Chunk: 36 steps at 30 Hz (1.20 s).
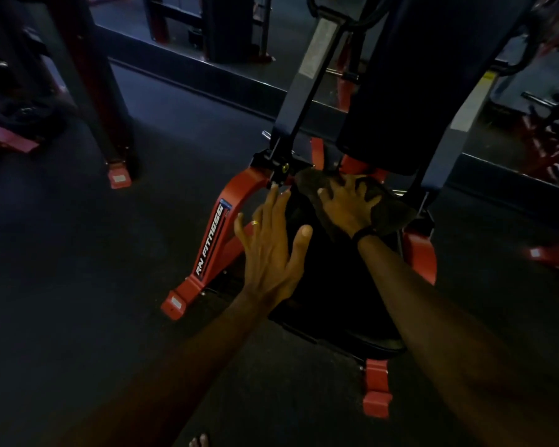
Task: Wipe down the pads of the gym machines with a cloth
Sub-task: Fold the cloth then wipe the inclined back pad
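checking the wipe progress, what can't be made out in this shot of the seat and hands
Head view only:
- Black padded seat: dim light hides whether it is clean or wet.
- Dark crumpled cloth: its middle lies under the right hand.
- Dark upright back pad: top cut off by the frame edge.
- Left hand: whether its palm touches the seat is unclear.

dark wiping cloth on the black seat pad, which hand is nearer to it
Right. The right hand presses spread fingers on the dark wiping cloth at the back of the black seat pad; the left hand rests beside it at the pad's left edge.
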### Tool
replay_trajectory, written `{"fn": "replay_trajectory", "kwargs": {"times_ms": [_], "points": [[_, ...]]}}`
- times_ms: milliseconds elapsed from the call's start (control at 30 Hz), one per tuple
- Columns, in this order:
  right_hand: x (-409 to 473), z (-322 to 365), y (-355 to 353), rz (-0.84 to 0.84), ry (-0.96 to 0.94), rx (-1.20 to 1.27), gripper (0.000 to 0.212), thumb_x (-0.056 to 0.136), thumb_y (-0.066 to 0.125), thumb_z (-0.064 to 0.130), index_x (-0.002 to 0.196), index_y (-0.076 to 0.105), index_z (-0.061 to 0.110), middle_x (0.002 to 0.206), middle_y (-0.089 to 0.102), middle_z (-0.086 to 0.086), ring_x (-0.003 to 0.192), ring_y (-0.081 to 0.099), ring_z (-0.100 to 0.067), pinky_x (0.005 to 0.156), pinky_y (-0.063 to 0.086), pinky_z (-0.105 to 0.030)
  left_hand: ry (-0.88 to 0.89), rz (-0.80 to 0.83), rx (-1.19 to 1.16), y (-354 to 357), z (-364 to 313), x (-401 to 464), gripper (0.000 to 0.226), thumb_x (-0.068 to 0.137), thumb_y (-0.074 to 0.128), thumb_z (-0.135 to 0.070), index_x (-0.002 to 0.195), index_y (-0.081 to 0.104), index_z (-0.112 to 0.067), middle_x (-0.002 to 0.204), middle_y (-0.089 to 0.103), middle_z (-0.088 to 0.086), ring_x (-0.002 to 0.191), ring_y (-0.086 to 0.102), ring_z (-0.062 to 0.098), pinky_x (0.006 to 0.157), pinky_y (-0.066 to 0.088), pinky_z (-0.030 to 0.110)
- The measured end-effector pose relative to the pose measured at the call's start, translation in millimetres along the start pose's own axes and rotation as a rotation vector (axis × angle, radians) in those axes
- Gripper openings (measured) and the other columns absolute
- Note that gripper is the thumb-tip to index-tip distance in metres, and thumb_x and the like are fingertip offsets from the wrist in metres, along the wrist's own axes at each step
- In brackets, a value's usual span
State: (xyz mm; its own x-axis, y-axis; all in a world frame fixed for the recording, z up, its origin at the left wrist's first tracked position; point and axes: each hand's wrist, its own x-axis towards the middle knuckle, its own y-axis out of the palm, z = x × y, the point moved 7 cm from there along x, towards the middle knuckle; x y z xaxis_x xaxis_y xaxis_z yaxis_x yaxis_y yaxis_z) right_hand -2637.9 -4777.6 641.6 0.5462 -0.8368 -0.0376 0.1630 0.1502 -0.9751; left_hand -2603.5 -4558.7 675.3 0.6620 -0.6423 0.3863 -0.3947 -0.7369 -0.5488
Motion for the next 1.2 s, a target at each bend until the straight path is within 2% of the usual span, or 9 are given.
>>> {"fn": "replay_trajectory", "kwargs": {"times_ms": [133,233,367,467,633,800,933,1067,1200], "points": [[-117.6,24.2,-7.3,0.025,-0.367,0.094,0.047,0.101,0.030,0.057,0.146,0.036,0.044,0.157,0.029,0.001,0.143,0.024,-0.031,0.115,0.009,-0.069,-0.014,-0.043,-0.081,-2.0,1.6,-1.5,0.073,0.097,0.017,-0.070,0.154,0.028,-0.026,0.164,0.027,0.001,0.151,0.023,0.016,0.122,-0.008,0.045],[-183.7,8.4,-14.2,0.020,-0.479,0.091,0.055,0.098,0.022,0.066,0.148,0.034,0.047,0.157,0.028,0.009,0.145,0.028,-0.022,0.117,0.012,-0.066,-0.004,-0.061,-0.099,-3.0,2.6,-3.5,0.071,0.098,0.022,-0.065,0.154,0.028,-0.021,0.163,0.030,0.005,0.151,0.024,0.018,0.123,-0.003,0.052],[-156.9,-49.9,-23.8,-0.046,-0.347,0.151,0.062,0.095,0.027,0.070,0.142,0.050,0.037,0.150,0.036,0.010,0.143,0.031,-0.021,0.115,0.018,-0.067,0.002,-0.076,-0.107,-2.6,2.2,-3.5,0.069,0.099,0.029,-0.058,0.152,0.031,-0.015,0.160,0.034,0.009,0.150,0.024,0.017,0.119,0.006,0.062],[-76.7,-86.7,-22.6,0.037,-0.145,0.187,0.062,0.095,0.032,0.071,0.147,0.040,0.039,0.158,0.026,0.000,0.146,0.025,-0.033,0.115,0.022,-0.065,0.025,-0.099,-0.112,-2.9,2.7,-3.4,0.065,0.099,0.033,-0.056,0.150,0.032,-0.017,0.159,0.035,0.008,0.149,0.024,0.014,0.119,0.008,0.064],[4.7,-44.2,-17.7,-0.053,0.108,-0.052,0.048,0.101,0.040,0.054,0.141,0.049,0.030,0.149,0.035,-0.019,0.135,0.032,-0.044,0.109,0.027,-0.064,0.043,-0.114,-0.124,-1.9,2.4,-0.7,0.073,0.098,0.023,-0.067,0.150,0.033,-0.017,0.159,0.034,0.006,0.149,0.022,0.008,0.120,0.004,0.059],[-65.2,33.4,-4.8,-0.042,-0.265,-0.042,0.042,0.100,0.041,0.055,0.138,0.051,0.038,0.135,0.043,-0.007,0.126,0.035,-0.033,0.103,0.029,-0.054,0.015,-0.094,-0.106,-2.9,5.0,-1.3,0.080,0.097,0.019,-0.071,0.149,0.038,-0.013,0.159,0.036,0.006,0.151,0.022,0.012,0.121,0.004,0.058],[-165.7,29.8,-23.4,-0.136,-0.474,0.003,0.040,0.098,0.035,0.059,0.133,0.048,0.045,0.121,0.049,0.005,0.113,0.044,-0.022,0.092,0.036,-0.047,0.026,-0.135,-0.107,-6.8,1.9,-4.2,0.071,0.098,0.028,-0.064,0.146,0.039,-0.013,0.154,0.041,0.011,0.141,0.021,0.003,0.119,0.010,0.062],[-160.6,-42.2,-32.5,-0.214,-0.303,0.092,0.051,0.093,0.038,0.067,0.130,0.059,0.039,0.122,0.051,0.005,0.118,0.047,-0.024,0.097,0.035,-0.050,0.021,-0.104,-0.133,-3.8,2.3,-3.8,0.069,0.097,0.031,-0.062,0.145,0.040,-0.013,0.155,0.038,0.007,0.140,0.019,-0.004,0.121,0.005,0.059],[-65.2,-94.2,-30.0,-0.040,0.013,0.122,0.054,0.095,0.043,0.067,0.139,0.049,0.035,0.137,0.043,-0.010,0.131,0.037,-0.037,0.108,0.024,-0.062,0.052,-0.080,-0.115,-0.3,1.8,-1.6,0.081,0.095,0.023,-0.072,0.149,0.037,-0.013,0.159,0.033,0.006,0.144,0.009,-0.011,0.121,0.003,0.060]]}}
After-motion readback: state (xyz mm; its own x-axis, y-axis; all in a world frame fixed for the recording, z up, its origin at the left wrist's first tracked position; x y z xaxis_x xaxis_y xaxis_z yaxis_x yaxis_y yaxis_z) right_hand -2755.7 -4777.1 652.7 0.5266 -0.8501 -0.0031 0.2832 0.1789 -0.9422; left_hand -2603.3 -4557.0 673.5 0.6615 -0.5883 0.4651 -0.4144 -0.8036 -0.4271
